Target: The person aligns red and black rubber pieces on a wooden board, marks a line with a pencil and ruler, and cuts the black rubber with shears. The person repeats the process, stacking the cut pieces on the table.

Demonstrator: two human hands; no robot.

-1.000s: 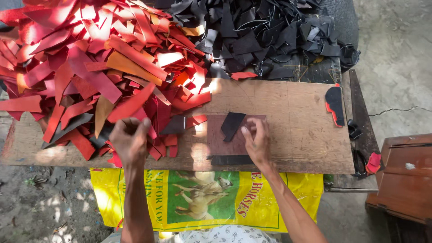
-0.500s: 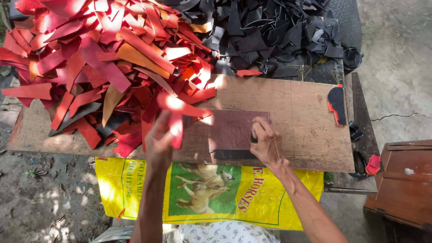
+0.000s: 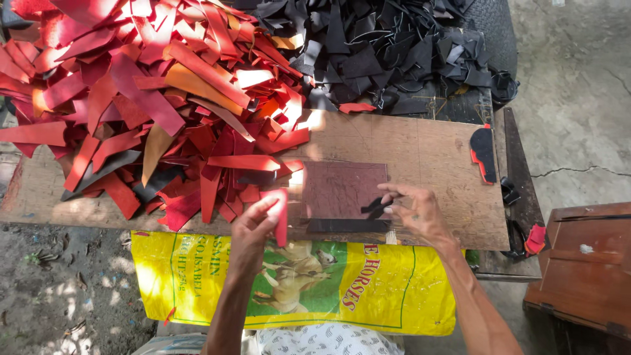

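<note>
Left hand (image 3: 253, 227) is pinched on a red strip (image 3: 282, 217), thumb and fingers clamped on it; the strip hangs roughly upright, long axis running toward and away from the person, at the near edge of the counter (image 3: 434, 164). Right hand (image 3: 417, 210) grips a small black scrap (image 3: 376, 207) between its fingertips, held over the right side of the dark brown slab (image 3: 342, 190). The strip sits just left of the slab, so the left hand is the nearer one to the slab's left edge; the right hand is already over it. A black strip (image 3: 348, 225) lies along the slab's near edge, long axis left-right. The red pile (image 3: 144, 98) covers the counter's left half and the black pile (image 3: 388, 46) sits far right at the back. A yellow sack (image 3: 197, 276) hangs below the front edge. Hard to tell whether the black scrap touches the slab; the lower end of the red strip is hidden behind the left hand's fingers.
</note>
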